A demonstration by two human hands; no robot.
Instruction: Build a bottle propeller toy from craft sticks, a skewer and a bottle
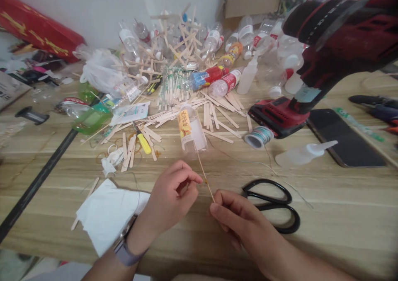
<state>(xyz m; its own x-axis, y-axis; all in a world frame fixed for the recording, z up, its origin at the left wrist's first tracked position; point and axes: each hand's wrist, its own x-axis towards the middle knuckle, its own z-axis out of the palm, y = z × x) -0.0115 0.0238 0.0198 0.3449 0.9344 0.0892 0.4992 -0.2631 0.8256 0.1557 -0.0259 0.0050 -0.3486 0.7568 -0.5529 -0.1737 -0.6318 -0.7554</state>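
Note:
A thin wooden stick (202, 170) slants from a small clear bottle (185, 127) with a yellow label down to my right hand. My right hand (241, 219) pinches its lower end between thumb and fingers. Beside the stick is my left hand (175, 194), its fingers curled and its index fingertip near a small brown spot on the stick; whether that hand grips anything is unclear. Black-handled scissors (270, 204) lie right of my right hand. Left of my left hand is a white cloth (108, 210).
A red and black drill (289, 111) stands at the right, near a phone (346, 138), a thread spool (259, 137) and a glue bottle (298, 154). Flat wooden sticks (224, 102), a yellow-handled knife (144, 142) and many plastic bottles (214, 38) lie behind the hands.

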